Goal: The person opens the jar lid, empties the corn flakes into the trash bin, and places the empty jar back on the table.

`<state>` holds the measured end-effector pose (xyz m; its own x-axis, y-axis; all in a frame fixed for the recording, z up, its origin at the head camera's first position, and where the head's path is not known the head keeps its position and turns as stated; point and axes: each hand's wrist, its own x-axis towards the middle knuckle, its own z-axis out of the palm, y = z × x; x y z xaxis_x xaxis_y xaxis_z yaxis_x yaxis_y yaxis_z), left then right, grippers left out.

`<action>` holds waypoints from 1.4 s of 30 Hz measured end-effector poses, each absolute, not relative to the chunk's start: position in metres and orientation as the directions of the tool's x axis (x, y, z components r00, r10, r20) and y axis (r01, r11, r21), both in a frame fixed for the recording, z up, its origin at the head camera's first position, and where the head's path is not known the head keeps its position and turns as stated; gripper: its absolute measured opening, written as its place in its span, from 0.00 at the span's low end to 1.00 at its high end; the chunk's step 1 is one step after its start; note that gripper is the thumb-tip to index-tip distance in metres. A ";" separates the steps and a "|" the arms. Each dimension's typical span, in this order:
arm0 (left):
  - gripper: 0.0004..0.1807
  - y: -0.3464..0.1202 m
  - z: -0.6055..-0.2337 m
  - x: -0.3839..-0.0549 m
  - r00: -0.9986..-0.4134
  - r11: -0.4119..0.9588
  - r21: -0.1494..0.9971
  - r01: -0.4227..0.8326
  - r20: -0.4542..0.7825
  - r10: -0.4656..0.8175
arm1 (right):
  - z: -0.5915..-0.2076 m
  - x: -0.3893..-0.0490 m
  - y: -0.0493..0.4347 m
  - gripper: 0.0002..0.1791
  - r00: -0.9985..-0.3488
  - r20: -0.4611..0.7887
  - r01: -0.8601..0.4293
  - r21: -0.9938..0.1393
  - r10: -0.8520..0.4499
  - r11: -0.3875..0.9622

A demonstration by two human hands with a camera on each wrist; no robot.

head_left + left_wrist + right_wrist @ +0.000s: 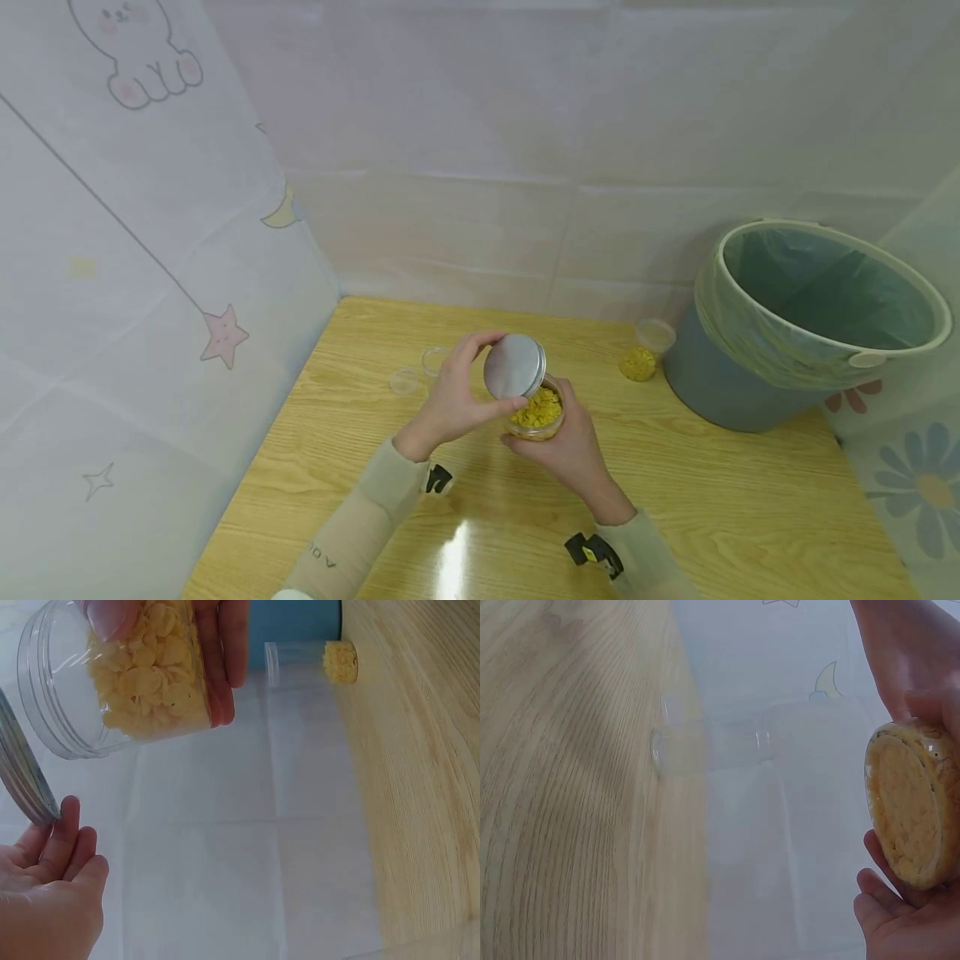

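In the head view, my left hand (453,404) holds a round silver screw lid (512,367) tilted above a clear jar (535,432), off its mouth. My right hand (576,443) grips the jar round its side. Thin yellow flakes (154,686) nearly fill it. The left wrist view shows the lid (28,776) apart from the jar's threaded rim (71,742), with the left fingers at its edge. Seen from the right wrist, the jar's flake-covered base (907,810) faces the camera, raised off the table.
A clear container (638,364) with some yellow bits stands at the back right, beside a grey-blue bin (727,383) with a plastic liner. Back left are a tall transparent container (712,746) and a small clear disc (403,382). Covered walls (450,225) border the wooden table (690,500).
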<state>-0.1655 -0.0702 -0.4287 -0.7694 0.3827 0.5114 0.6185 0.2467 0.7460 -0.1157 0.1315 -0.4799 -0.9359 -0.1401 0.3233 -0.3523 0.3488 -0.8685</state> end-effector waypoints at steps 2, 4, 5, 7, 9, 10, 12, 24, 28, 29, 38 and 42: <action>0.47 -0.071 -0.428 -0.166 -0.768 0.233 0.750 0.620 0.518 0.376 | -0.480 -0.116 0.132 0.50 -0.935 0.326 -0.353 -0.865 -0.137 0.356; 0.48 -0.071 -0.429 -0.166 -0.765 0.221 0.751 0.623 0.525 0.372 | -0.479 -0.115 0.133 0.50 -0.937 0.324 -0.349 -0.864 -0.131 0.362; 0.48 -0.072 -0.429 -0.166 -0.763 0.218 0.748 0.626 0.530 0.371 | -0.479 -0.115 0.134 0.50 -0.938 0.322 -0.346 -0.865 -0.127 0.365; 0.48 -0.072 -0.430 -0.167 -0.755 0.216 0.741 0.635 0.539 0.372 | -0.479 -0.115 0.135 0.50 -0.941 0.317 -0.338 -0.866 -0.120 0.368; 0.46 -0.072 -0.431 -0.168 -0.749 0.211 0.736 0.643 0.548 0.373 | -0.479 -0.115 0.135 0.50 -0.943 0.312 -0.332 -0.870 -0.115 0.364; 0.45 -0.072 -0.431 -0.168 -0.747 0.202 0.737 0.644 0.550 0.373 | -0.479 -0.115 0.135 0.50 -0.944 0.310 -0.331 -0.872 -0.115 0.361; 0.44 -0.072 -0.431 -0.168 -0.749 0.168 0.755 0.635 0.546 0.377 | -0.479 -0.115 0.136 0.50 -0.944 0.309 -0.329 -0.874 -0.113 0.358; 0.43 -0.072 -0.430 -0.166 -0.763 0.046 0.813 0.581 0.524 0.377 | -0.479 -0.114 0.141 0.51 -0.959 0.274 -0.283 -0.882 -0.078 0.378; 0.43 -0.073 -0.432 -0.167 -0.762 0.033 0.813 0.581 0.529 0.373 | -0.481 -0.115 0.144 0.50 -0.960 0.271 -0.274 -0.880 -0.065 0.387; 0.43 -0.073 -0.433 -0.167 -0.759 0.027 0.812 0.584 0.534 0.372 | -0.481 -0.115 0.145 0.50 -0.960 0.273 -0.276 -0.878 -0.063 0.391; 0.47 -0.073 -0.433 -0.165 -0.754 0.046 0.800 0.598 0.542 0.370 | -0.478 -0.115 0.153 0.51 -0.964 0.264 -0.251 -0.872 -0.028 0.421; 0.45 -0.072 -0.415 -0.156 -0.762 0.055 0.806 0.590 0.532 0.369 | -0.478 -0.117 0.158 0.51 -0.963 0.271 -0.248 -0.875 -0.005 0.416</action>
<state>-0.1564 -0.0717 -0.4154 -0.7617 0.3693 0.5324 0.5898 0.0550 0.8057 -0.1170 0.1579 -0.4779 -0.9626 -0.0055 0.2709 -0.2485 0.4160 -0.8747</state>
